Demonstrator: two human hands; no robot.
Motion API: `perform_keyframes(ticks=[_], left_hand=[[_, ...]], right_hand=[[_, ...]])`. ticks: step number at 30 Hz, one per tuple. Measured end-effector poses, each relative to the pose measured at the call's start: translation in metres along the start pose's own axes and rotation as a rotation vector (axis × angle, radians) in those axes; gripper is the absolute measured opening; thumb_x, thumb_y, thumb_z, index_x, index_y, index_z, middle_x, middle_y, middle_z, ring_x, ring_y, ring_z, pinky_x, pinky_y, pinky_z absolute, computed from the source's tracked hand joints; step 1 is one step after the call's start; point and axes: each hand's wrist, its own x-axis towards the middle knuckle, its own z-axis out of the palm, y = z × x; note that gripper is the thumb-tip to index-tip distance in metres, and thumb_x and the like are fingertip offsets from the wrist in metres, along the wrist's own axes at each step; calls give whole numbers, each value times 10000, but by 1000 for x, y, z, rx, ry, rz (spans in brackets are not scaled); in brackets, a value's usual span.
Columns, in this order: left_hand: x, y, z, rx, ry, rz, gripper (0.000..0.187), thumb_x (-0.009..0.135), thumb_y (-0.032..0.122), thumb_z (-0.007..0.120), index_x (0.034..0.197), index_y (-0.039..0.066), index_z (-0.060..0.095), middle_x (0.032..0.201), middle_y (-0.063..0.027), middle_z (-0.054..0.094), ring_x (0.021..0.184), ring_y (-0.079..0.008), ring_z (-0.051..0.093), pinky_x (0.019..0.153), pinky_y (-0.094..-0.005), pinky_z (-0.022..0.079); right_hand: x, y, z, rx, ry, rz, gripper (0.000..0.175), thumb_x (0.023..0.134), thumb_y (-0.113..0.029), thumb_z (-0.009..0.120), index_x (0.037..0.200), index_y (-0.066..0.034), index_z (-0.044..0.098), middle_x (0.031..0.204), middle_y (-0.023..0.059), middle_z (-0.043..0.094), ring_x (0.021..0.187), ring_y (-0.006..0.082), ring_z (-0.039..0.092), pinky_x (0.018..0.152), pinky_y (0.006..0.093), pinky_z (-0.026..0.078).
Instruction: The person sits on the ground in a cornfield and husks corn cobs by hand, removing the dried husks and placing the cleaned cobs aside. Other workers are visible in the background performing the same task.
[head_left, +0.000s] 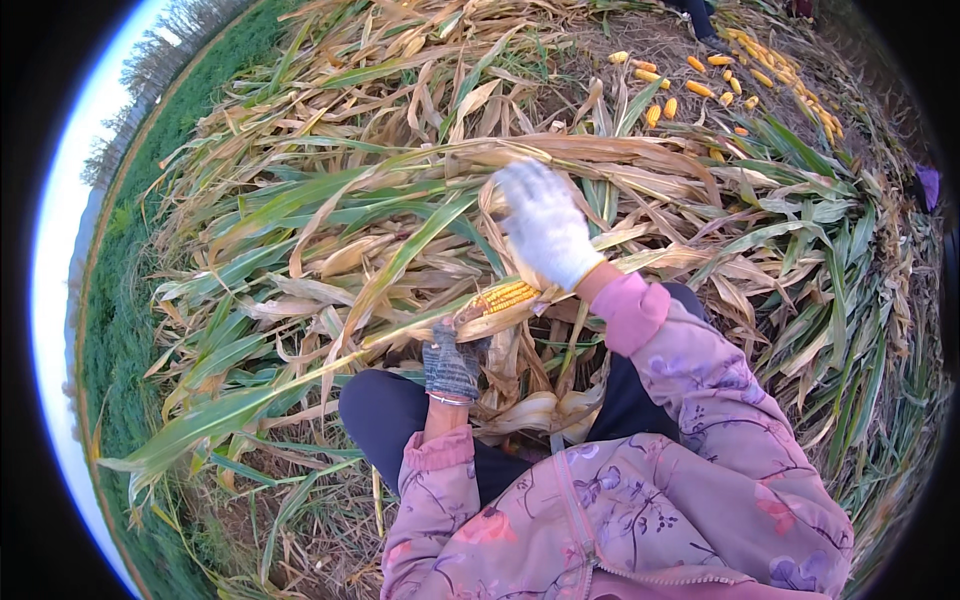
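A yellow ear of corn shows between parted husks, still on its long stalk. My left hand, in a grey knit glove, grips the stalk and husk at the ear's lower end. Just beyond the ear is my right hand, in a white glove and blurred by motion. Its fingers are too smeared to show whether they hold a husk leaf. Pale peeled husks lie between my knees, below the ear.
Dry and green corn stalks cover the ground ahead and on both sides. Husked ears lie scattered and heaped at the far right. Another person's leg is beside them. A green field borders the left.
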Motion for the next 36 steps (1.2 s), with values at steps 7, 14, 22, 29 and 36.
perform_keyframes(ticks=[7,14,22,29,36], left_hand=[[5,-1,11,-215,36,-80,435,1007,357,547,1320,64,481,1290,-149,567,1172,-318,571,957,-497,524],[14,-13,17,-592,6,-244,549,1027,405,461,1415,19,426,1408,-206,496,1260,-383,507,1086,-565,417],[21,-2,21,594,149,31,455,917,505,651,968,54,689,845,-109,690,687,-317,658,647,-432,583],[23,-8,19,839,91,-14,329,950,255,636,1098,-38,616,998,-157,672,845,-216,631,785,-351,522],[41,-41,-15,268,56,21,190,933,109,660,1074,-14,628,968,-66,662,794,-153,632,724,-316,545]], right_hand=[[-27,-40,16,629,-668,142,360,1010,-284,476,1254,-49,598,1191,185,655,1110,383,617,954,429,496],[-22,-15,21,626,-961,63,630,935,-496,581,1355,-27,546,1272,246,618,1174,397,595,1007,413,467],[-28,-29,20,521,-900,5,588,899,-413,638,1316,-9,544,1213,231,630,1119,403,610,964,434,488],[-36,-34,15,456,-993,68,576,862,-337,655,1322,-16,527,1189,231,633,1092,401,623,945,450,499],[-52,-27,-15,471,-831,263,653,955,-485,558,1409,-23,473,1245,267,612,1152,418,597,1001,445,468]])
